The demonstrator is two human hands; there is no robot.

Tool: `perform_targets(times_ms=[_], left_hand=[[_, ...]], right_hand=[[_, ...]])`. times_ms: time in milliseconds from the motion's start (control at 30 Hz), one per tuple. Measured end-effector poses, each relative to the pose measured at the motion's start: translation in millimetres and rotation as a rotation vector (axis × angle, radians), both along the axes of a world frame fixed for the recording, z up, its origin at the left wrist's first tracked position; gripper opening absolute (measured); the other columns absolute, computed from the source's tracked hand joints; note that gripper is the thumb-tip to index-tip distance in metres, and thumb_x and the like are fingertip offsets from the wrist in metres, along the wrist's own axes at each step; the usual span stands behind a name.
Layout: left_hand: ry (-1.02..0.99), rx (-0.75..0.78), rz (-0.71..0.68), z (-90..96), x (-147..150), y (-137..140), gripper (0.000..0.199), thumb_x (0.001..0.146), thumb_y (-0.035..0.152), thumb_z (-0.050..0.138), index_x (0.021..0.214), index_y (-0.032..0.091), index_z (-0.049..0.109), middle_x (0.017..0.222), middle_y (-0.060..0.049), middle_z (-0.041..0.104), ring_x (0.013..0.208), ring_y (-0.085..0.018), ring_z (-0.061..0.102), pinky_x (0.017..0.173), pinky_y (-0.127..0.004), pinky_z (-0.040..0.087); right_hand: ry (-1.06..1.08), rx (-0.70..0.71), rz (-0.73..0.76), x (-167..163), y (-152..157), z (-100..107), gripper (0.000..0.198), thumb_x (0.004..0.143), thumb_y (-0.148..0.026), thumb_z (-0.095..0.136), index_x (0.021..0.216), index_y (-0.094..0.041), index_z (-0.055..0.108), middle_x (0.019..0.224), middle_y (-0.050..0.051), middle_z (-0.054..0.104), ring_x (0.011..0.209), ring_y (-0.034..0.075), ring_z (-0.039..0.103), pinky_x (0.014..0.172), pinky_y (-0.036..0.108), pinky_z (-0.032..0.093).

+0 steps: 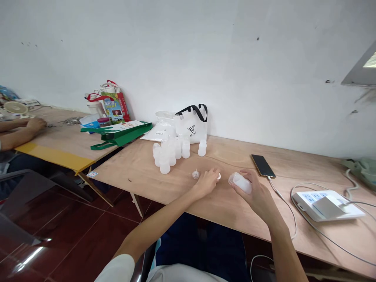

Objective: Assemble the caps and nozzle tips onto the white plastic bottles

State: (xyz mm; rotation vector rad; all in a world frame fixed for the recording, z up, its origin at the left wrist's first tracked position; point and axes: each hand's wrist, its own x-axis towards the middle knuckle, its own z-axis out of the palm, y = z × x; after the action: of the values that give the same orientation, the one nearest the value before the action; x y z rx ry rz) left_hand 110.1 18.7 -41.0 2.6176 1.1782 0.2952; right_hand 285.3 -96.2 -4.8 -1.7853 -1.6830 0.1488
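Note:
My right hand (pixel 255 192) is closed around a translucent white plastic bottle (pixel 242 183), tilted above the wooden table, its clear end pointing left. Fingers bent, my left hand (pixel 208 181) pinches a small white piece (pixel 219 176), too small to name surely. Just left of that hand a clear cap with a thin tip (pixel 195 174) stands on the table. Several similar translucent bottles (pixel 164 166) are grouped behind it to the left, and one bottle (pixel 202 148) stands apart in front of a white bag.
A white bag with black handles (pixel 188 127) leans on the wall. A phone (pixel 263 166) on a cable and a white power strip (pixel 329 205) lie to the right. A green bag (pixel 123 135) bridges the tables; another person's hand (pixel 37 123) rests far left.

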Motion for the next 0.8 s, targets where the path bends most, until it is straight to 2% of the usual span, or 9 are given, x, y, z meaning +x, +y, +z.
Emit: perform_targets(times_ms=[133,267,333,433,500,633,700,800], left_hand=[[-0.02,-0.007,0.028,3.8,11.0,14.1,0.037,0.099,0.017,0.046,0.136,0.02,0.05,0.128,-0.013,0.062,0.111,-0.031,0.067,0.091,-0.042,0.052],[-0.118,-0.009,0.044,10.2,8.1,4.4,0.051,0.098,0.027,0.055,0.147,0.023,0.041,0.146,-0.014,0.053,0.119,-0.033,0.063,0.094,-0.044,0.052],[-0.259,-0.045,0.05,14.2,-0.7,-9.5,0.048,0.099,0.031,0.053,0.146,0.024,0.043,0.144,-0.012,0.056,0.116,-0.031,0.064,0.096,-0.044,0.051],[-0.493,-0.174,0.048,22.0,-19.9,-31.4,0.034,0.102,0.032,0.044,0.135,0.026,0.053,0.128,-0.005,0.067,0.094,-0.02,0.068,0.093,-0.038,0.052],[-0.6,-0.232,0.054,27.5,-34.5,-42.2,0.032,0.102,0.03,0.043,0.131,0.028,0.056,0.126,-0.003,0.068,0.089,-0.016,0.067,0.089,-0.034,0.053],[-0.607,-0.326,0.019,34.1,-61.3,-52.5,0.029,0.099,0.032,0.051,0.126,0.028,0.06,0.13,-0.003,0.066,0.088,-0.015,0.065,0.087,-0.032,0.053],[-0.597,-0.361,-0.01,34.9,-71.2,-53.8,0.029,0.099,0.035,0.052,0.125,0.028,0.061,0.128,-0.003,0.067,0.088,-0.015,0.065,0.085,-0.032,0.053],[-0.657,-0.354,0.036,37.3,-82.6,-51.4,0.028,0.1,0.039,0.049,0.122,0.027,0.063,0.124,-0.003,0.069,0.094,-0.017,0.065,0.08,-0.029,0.052]], right_hand=[[-0.001,0.012,0.018,0.7,0.4,0.1,0.055,0.092,-0.069,0.051,0.129,-0.028,0.048,0.118,0.012,0.072,0.094,0.033,0.073,0.075,0.042,0.054],[0.028,-0.004,0.016,3.2,-0.7,3.2,0.057,0.09,-0.07,0.054,0.13,-0.029,0.048,0.118,0.011,0.072,0.095,0.033,0.072,0.076,0.042,0.054],[0.08,-0.006,0.023,3.4,-1.7,4.4,0.056,0.089,-0.069,0.057,0.127,-0.029,0.049,0.117,0.01,0.072,0.096,0.032,0.072,0.076,0.041,0.054],[0.212,-0.021,0.095,-1.6,-2.4,2.7,0.056,0.088,-0.066,0.063,0.125,-0.028,0.045,0.116,0.01,0.071,0.1,0.029,0.071,0.079,0.038,0.055],[0.285,-0.065,0.149,-8.8,-2.3,-0.8,0.055,0.089,-0.065,0.062,0.124,-0.027,0.041,0.118,0.01,0.069,0.1,0.027,0.07,0.08,0.037,0.056],[0.335,-0.132,0.235,-27.1,-1.1,-8.1,0.04,0.097,-0.06,0.049,0.119,-0.027,0.041,0.119,0.007,0.063,0.101,0.024,0.068,0.083,0.037,0.057],[0.364,-0.118,0.281,-34.3,0.0,-10.2,0.036,0.099,-0.057,0.046,0.119,-0.027,0.043,0.116,0.006,0.062,0.099,0.023,0.067,0.083,0.037,0.058],[0.444,-0.052,0.356,-39.3,2.8,-11.3,0.034,0.098,-0.056,0.051,0.118,-0.028,0.048,0.113,0.006,0.063,0.101,0.023,0.067,0.085,0.038,0.058]])
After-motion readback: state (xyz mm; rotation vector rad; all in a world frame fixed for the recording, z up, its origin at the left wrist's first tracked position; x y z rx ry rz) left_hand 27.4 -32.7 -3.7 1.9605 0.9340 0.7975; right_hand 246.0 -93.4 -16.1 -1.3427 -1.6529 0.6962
